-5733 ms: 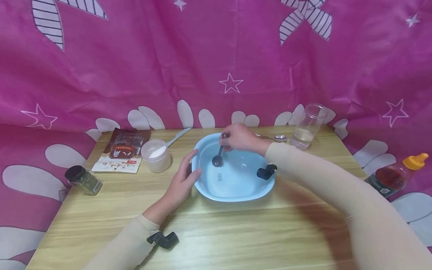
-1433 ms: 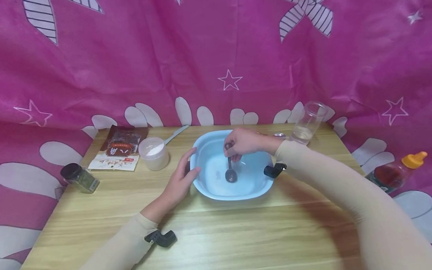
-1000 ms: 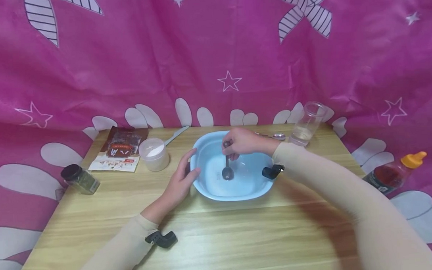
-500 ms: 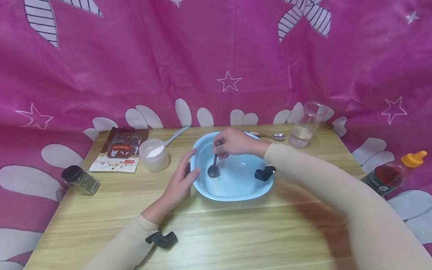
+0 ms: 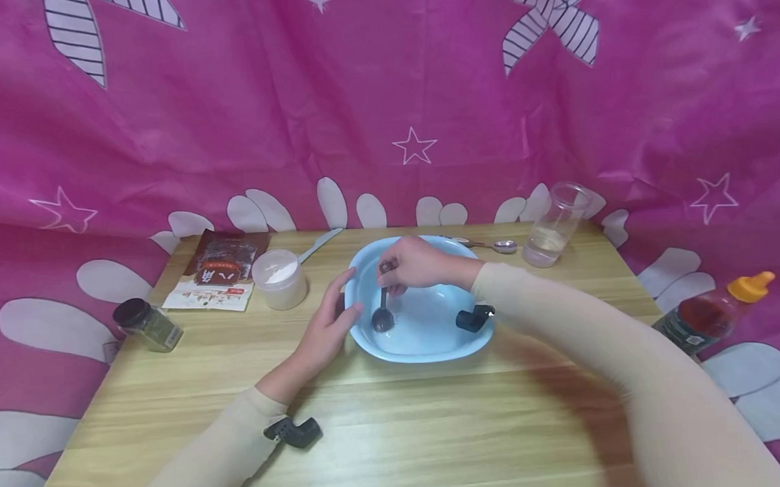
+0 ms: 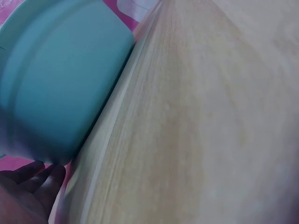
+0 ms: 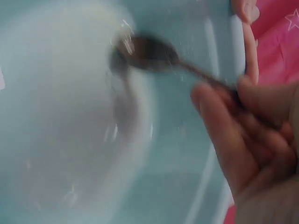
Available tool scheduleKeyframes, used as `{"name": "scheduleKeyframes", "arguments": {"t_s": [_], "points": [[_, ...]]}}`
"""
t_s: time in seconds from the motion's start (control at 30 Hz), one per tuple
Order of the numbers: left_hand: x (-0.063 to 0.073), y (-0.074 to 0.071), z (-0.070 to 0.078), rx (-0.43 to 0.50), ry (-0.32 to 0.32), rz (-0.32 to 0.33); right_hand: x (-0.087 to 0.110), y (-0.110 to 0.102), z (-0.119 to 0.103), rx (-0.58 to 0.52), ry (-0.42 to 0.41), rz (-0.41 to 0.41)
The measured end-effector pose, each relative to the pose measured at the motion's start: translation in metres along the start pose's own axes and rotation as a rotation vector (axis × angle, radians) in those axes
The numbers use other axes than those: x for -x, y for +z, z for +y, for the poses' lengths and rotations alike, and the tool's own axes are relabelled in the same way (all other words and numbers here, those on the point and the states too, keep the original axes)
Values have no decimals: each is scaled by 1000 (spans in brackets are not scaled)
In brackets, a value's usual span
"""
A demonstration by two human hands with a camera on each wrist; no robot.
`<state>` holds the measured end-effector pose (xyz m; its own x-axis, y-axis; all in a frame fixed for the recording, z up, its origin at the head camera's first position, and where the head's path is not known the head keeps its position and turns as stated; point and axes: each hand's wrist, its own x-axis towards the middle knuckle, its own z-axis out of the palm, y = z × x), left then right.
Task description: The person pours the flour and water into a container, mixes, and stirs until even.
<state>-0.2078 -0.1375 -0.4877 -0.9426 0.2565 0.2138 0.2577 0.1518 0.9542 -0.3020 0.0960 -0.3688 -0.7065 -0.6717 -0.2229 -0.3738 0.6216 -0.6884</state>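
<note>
My right hand (image 5: 413, 263) pinches the handle of a small dark metal spoon (image 5: 382, 319), whose bowl is low in the left part of a light blue plastic basin (image 5: 432, 354). In the right wrist view the spoon (image 7: 149, 52) is blurred, over a pale, shiny liquid with bright reflections. My left hand (image 5: 322, 335) holds the basin at its left side, thumb at the rim and fingers along the outer wall. Fingertips of that hand (image 6: 35, 191) touch the lower wall in the left wrist view.
Left of the basin stand a clear tub of white powder (image 5: 281, 279), a brown-white food packet (image 5: 217, 271) and a black-lidded jar (image 5: 148, 325). A pale knife (image 5: 321, 243) lies behind. To the right are another spoon (image 5: 503, 247), a clear cup of liquid (image 5: 553, 227) and a yellow-capped sauce bottle (image 5: 711, 315).
Over the last second or so, my right hand has moved the spoon from the basin's middle to its left side. The left hand has kept its place on the basin.
</note>
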Motion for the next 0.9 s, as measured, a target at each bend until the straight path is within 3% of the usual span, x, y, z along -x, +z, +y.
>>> {"name": "scheduleKeyframes", "arguments": {"t_s": [0.07,0.13,0.33,0.4,0.57,0.63,0.73,0.83,0.9], "points": [[0,1,0,-3,-2,-1,-1,-3,4,45,39,101],[0,2,1,-8,-8,-1,1,-8,7,77,75,143],[-1,0,3,-15,-12,4,7,-8,7,8,35,-24],[0,0,2,-11,-11,8,6,-4,5,-21,24,-29],[1,1,-2,-15,-17,13,3,-6,7,-6,86,114],[1,1,-2,-16,-15,10,5,-9,9,7,114,136],[0,0,-2,-21,-4,7,9,-9,6,6,116,72],[-1,0,-3,-24,5,7,10,-2,1,-19,66,-25],[-1,1,-4,-18,7,9,7,3,-2,-38,36,-40]]}}
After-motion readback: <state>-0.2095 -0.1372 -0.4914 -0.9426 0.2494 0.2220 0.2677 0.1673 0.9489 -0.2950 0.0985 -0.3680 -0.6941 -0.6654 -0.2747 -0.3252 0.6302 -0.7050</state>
